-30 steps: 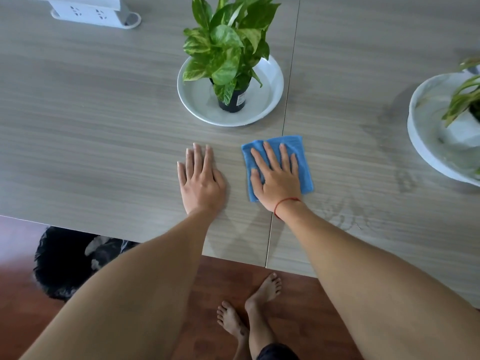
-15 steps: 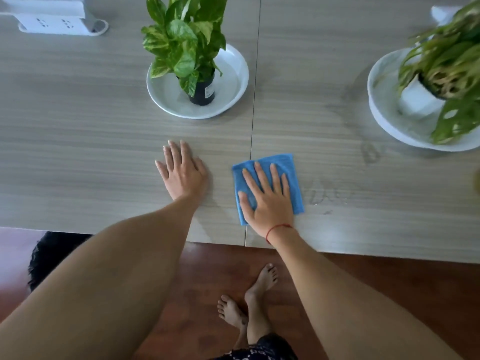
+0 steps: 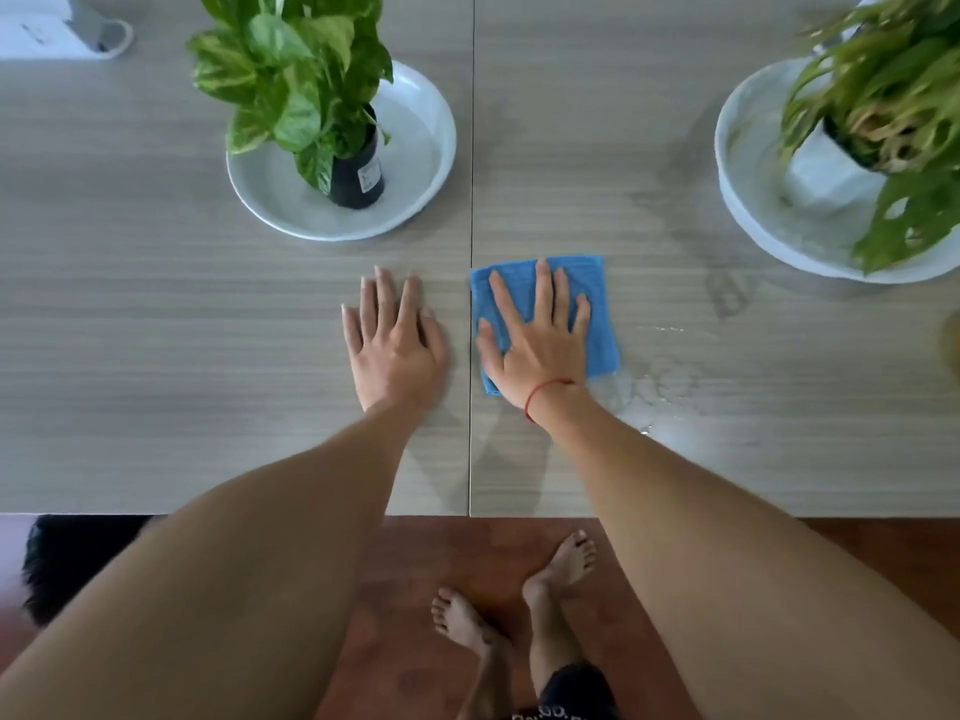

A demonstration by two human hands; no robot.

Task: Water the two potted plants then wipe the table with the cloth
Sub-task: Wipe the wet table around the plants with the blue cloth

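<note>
My right hand [image 3: 535,350] presses flat, fingers spread, on a folded blue cloth [image 3: 600,304] on the grey wood-grain table [image 3: 156,330], just right of the table's seam. Beside it, my left hand [image 3: 395,345] lies flat and empty on the table. A leafy green plant [image 3: 296,70] in a black pot [image 3: 358,174] stands in a white dish [image 3: 415,137] beyond my left hand. At the far right, a second plant [image 3: 883,96] in a white pot [image 3: 821,174] sits in a larger white dish [image 3: 753,200]. Wet streaks [image 3: 665,387] shine to the right of the cloth.
A white power strip [image 3: 62,33] sits at the far left corner. A yellowish object [image 3: 953,345] shows at the right edge of the view. The table's front edge is near me, with red-brown floor, my bare feet and a dark furry shape [image 3: 67,563] below.
My right hand slid the cloth toward me, then back away and slightly right, past the seam. My left hand stayed flat on the table. The right plant has come further into view.
</note>
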